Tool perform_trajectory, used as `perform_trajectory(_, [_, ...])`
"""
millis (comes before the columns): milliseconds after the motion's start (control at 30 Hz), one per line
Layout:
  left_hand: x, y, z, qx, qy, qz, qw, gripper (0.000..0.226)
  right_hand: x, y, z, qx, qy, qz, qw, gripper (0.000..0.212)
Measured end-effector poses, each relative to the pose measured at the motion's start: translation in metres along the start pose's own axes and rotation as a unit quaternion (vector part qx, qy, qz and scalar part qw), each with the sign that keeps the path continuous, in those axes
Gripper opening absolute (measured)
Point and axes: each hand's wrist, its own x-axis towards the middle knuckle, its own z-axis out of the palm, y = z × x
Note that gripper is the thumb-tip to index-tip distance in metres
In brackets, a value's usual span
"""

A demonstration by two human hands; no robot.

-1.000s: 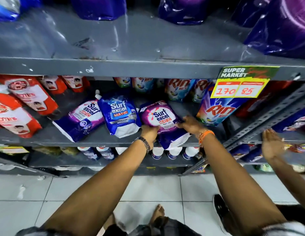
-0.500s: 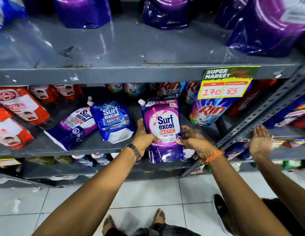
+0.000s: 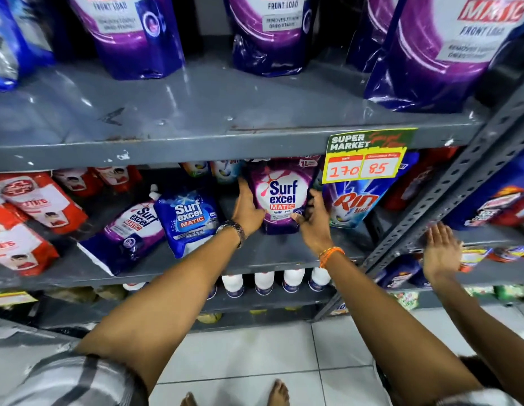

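The glossy purple plastic detergent pouch (image 3: 281,197) is being stood upright on the grey metal middle shelf (image 3: 284,254) beside a blue Rin pouch (image 3: 351,206). The left hand (image 3: 249,210) clasps its left edge and the right hand (image 3: 313,221) its lower right edge, both grips closed on it. Next, I judge, the base must settle flat before either grip loosens; the pouch's top is hidden behind the shelf above and a yellow price tag (image 3: 369,155), and whether the base already rests is unclear.

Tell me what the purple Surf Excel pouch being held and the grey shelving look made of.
The purple Surf Excel pouch: likely flexible plastic film, glossy; its printed face shows soft creases and sheen.
The grey shelving: apparently painted metal, semi-gloss; light streaks on top, paint chipped to rusty spots along the front edge.
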Motion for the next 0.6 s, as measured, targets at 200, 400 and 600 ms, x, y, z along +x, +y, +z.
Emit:
perform_trajectory(200, [0.005, -0.005, 0.000, 0.050, -0.009, 0.033, 0.998, 0.111, -0.005, 0.002, 0.006, 0.005, 0.024, 0.029, 0.999, 0.074])
perform_trajectory(400, [-0.015, -0.005, -0.023, 0.042, -0.018, 0.041, 0.998, 0.089, -0.023, 0.002, 0.004, 0.043, 0.078, 0.058, 0.994, 0.057])
perform_trajectory(600, [-0.059, -0.042, -0.111, -0.067, 0.173, -0.048, 0.982, 0.045, -0.063, 0.008, 0.059, -0.008, 0.116, 0.107, 0.988, 0.027])
